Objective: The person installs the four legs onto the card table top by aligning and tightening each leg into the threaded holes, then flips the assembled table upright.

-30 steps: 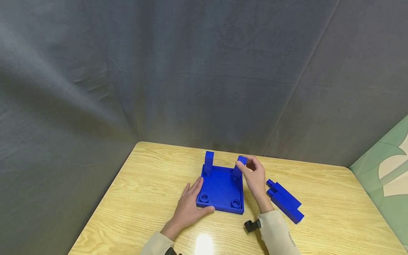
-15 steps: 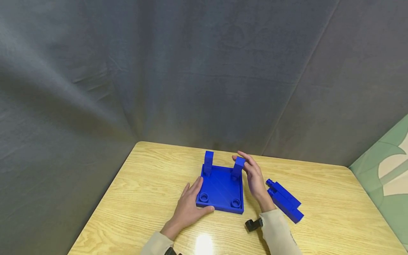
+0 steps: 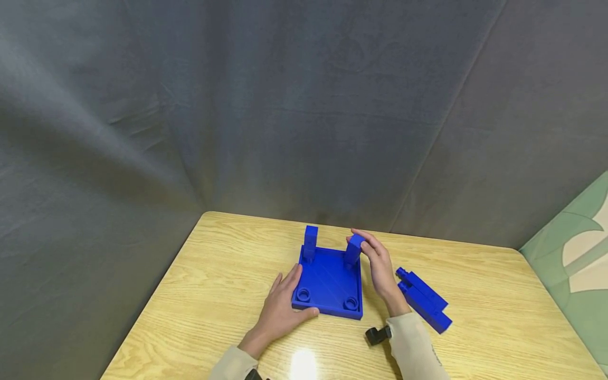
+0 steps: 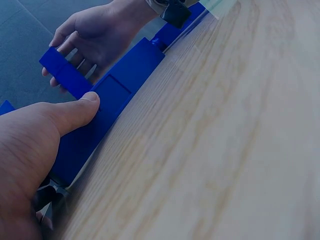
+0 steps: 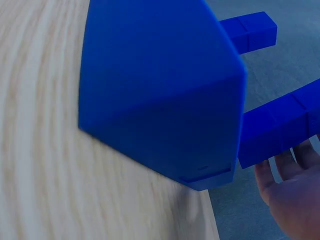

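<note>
- Blue post point(image 3: 353, 250), standing at the far right corner of the blue tray point(image 3: 330, 282); loosely encircled by the right hand point(image 3: 378, 264), with fingers bent behind it and thumb at its right side. Tightness of hold: cannot tell.
- Left hand point(image 3: 277, 312), spread wide at the near left corner of the tray; fingers straight along the left wall, thumb outstretched against the near wall.
- Tray: square, shallow, raised at the rim, lying flat on the table point(image 3: 190, 285) near the far edge.
- Second blue post point(image 3: 310, 243), upright at the far left corner of the tray.
- Ring-shaped sockets point(image 3: 351, 303), one each at the near left and near right corners of the tray.
- Two loose blue posts point(image 3: 427, 306), side by side on the table beyond the right wall of the tray; knobbed ends towards the tray, plain ends towards the table's near right corner.
- Beige sleeves point(image 3: 413, 343) on both arms; black device point(image 3: 378, 335) at the right wrist.
- Dark grey cloth point(image 3: 294, 105) behind the table's far edge and along its left edge; green-and-beige fabric point(image 3: 584, 274) beside the right edge.
</note>
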{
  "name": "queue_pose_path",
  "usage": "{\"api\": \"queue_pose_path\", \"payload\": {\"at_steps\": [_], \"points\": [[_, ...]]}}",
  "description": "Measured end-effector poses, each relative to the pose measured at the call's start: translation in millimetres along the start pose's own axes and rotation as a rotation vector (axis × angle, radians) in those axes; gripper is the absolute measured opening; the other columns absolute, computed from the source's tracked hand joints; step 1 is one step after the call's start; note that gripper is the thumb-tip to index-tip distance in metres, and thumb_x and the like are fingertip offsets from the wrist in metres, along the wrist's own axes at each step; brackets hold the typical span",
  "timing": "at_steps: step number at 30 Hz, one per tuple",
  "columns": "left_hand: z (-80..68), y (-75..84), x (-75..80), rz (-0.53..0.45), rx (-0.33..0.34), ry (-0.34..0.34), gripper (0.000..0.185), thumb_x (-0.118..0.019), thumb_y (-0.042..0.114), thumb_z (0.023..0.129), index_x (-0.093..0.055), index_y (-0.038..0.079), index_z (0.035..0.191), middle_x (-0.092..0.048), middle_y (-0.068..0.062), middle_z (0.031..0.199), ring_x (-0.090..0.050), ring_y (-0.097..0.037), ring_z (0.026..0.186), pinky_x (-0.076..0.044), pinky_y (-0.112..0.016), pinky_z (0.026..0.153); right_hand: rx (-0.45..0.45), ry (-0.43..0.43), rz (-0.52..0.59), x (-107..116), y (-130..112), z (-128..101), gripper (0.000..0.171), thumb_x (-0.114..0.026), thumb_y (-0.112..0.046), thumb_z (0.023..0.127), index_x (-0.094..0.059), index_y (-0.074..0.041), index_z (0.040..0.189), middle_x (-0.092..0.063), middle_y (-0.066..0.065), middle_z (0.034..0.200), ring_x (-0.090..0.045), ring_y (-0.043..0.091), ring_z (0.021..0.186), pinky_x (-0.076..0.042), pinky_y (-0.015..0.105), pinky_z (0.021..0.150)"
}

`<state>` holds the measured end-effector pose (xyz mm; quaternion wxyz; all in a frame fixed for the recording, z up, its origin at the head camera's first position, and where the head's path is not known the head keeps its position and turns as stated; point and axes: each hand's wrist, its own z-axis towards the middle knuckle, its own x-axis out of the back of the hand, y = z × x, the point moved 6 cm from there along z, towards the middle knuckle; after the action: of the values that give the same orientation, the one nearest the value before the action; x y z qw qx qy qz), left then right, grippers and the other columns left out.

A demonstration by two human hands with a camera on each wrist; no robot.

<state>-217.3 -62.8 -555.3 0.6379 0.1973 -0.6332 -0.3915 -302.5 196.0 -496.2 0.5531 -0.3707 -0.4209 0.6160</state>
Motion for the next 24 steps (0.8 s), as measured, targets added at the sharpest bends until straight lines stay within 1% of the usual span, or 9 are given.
{"api": "queue_pose_path", "payload": {"at_steps": [2, 3, 5, 10, 13, 16, 18, 22, 24], "points": [[-0.1, -0.5, -0.2, -0.001, 0.004, 0.0, 0.115, -0.088, 0.057, 0.088, -0.029, 0.014, 0.177, -0.028, -0.003, 0.183, -0.018, -0.052, 0.167, -0.019, -0.072, 0.134, -0.025, 0.036, -0.058, 0.5, 0.6, -0.6, 0.042, -0.048, -0.017, 0.119, -0.062, 0.005, 0.152, -0.072, 0.012, 0.146, -0.065, 0.006, 0.134, -0.048, 0.019, 0.112], [-0.2, -0.7, -0.2, -0.002, 0.005, 0.001, 0.115, -0.088, 0.057, 0.088, -0.029, 0.014, 0.177, -0.028, -0.003, 0.183, -0.019, -0.052, 0.167, -0.019, -0.072, 0.134, -0.028, 0.052, -0.072, 0.5, 0.5, -0.8, 0.04, -0.05, -0.015, 0.118, -0.063, 0.004, 0.151, -0.07, 0.012, 0.148, -0.064, 0.005, 0.134, -0.047, 0.018, 0.112], [-0.3, -1.1, -0.2, -0.002, 0.007, 0.002, 0.115, -0.088, 0.057, 0.088, -0.029, 0.014, 0.177, -0.028, -0.003, 0.183, -0.019, -0.053, 0.167, -0.019, -0.073, 0.133, -0.041, 0.091, -0.099, 1.4, 0.4, -1.0, 0.037, -0.055, -0.013, 0.117, -0.065, 0.004, 0.148, -0.07, 0.005, 0.146, -0.063, 0.004, 0.131, -0.049, 0.017, 0.11], [0.0, -1.3, -0.5, -0.001, 0.007, 0.001, 0.115, -0.088, 0.057, 0.088, -0.029, 0.015, 0.177, -0.029, -0.003, 0.183, -0.019, -0.053, 0.166, -0.02, -0.074, 0.133, -0.072, 0.225, -0.139, 7.3, -0.8, -2.7, 0.031, -0.069, -0.009, 0.109, -0.069, 0.009, 0.135, -0.072, -0.003, 0.116, -0.066, 0.006, 0.106, -0.053, 0.015, 0.093], [0.1, -1.1, -0.5, 0.004, 0.007, 0.0, 0.115, -0.088, 0.058, 0.088, -0.029, 0.015, 0.177, -0.029, -0.003, 0.183, -0.019, -0.053, 0.166, -0.02, -0.073, 0.133, -0.073, 0.266, -0.149, 9.2, -2.6, -3.2, 0.028, -0.075, -0.006, 0.105, -0.07, 0.009, 0.127, -0.07, -0.003, 0.107, -0.067, 0.007, 0.1, -0.055, 0.016, 0.092], [0.5, -0.7, -0.1, 0.008, 0.005, 0.001, 0.115, -0.088, 0.058, 0.088, -0.029, 0.015, 0.177, -0.029, -0.003, 0.183, -0.019, -0.052, 0.166, -0.02, -0.072, 0.133, -0.061, 0.27, -0.154, 8.9, -5.8, -3.0, 0.025, -0.078, -0.003, 0.102, -0.071, 0.009, 0.123, -0.071, -0.001, 0.107, -0.068, 0.008, 0.1, -0.056, 0.016, 0.093], [0.6, -0.4, 0.1, 0.009, 0.003, 0.003, 0.115, -0.088, 0.058, 0.088, -0.03, 0.014, 0.177, -0.029, -0.003, 0.183, -0.019, -0.053, 0.166, -0.02, -0.072, 0.133, -0.054, 0.261, -0.16, 8.4, -7.6, -2.7, 0.026, -0.078, -0.003, 0.102, -0.071, 0.009, 0.125, -0.072, 0.001, 0.108, -0.068, 0.008, 0.101, -0.056, 0.016, 0.094], [0.4, -0.4, 0.0, 0.005, 0.005, 0.004, 0.115, -0.088, 0.058, 0.088, -0.03, 0.014, 0.177, -0.029, -0.003, 0.183, -0.019, -0.053, 0.166, -0.02, -0.073, 0.133, -0.049, 0.19, -0.149, 6.7, -7.5, -2.1, 0.035, -0.069, -0.007, 0.108, -0.067, 0.006, 0.141, -0.066, 0.0, 0.115, -0.062, 0.008, 0.105, -0.052, 0.017, 0.094], [0.6, -0.7, -0.4, 0.006, 0.004, 0.003, 0.115, -0.088, 0.058, 0.088, -0.029, 0.014, 0.177, -0.029, -0.003, 0.183, -0.019, -0.053, 0.166, -0.02, -0.072, 0.133, -0.048, 0.118, -0.12, 4.5, -5.9, -1.5, 0.041, -0.06, -0.011, 0.114, -0.06, 0.005, 0.152, -0.066, -0.004, 0.125, -0.061, 0.006, 0.116, -0.05, 0.018, 0.099]]}}
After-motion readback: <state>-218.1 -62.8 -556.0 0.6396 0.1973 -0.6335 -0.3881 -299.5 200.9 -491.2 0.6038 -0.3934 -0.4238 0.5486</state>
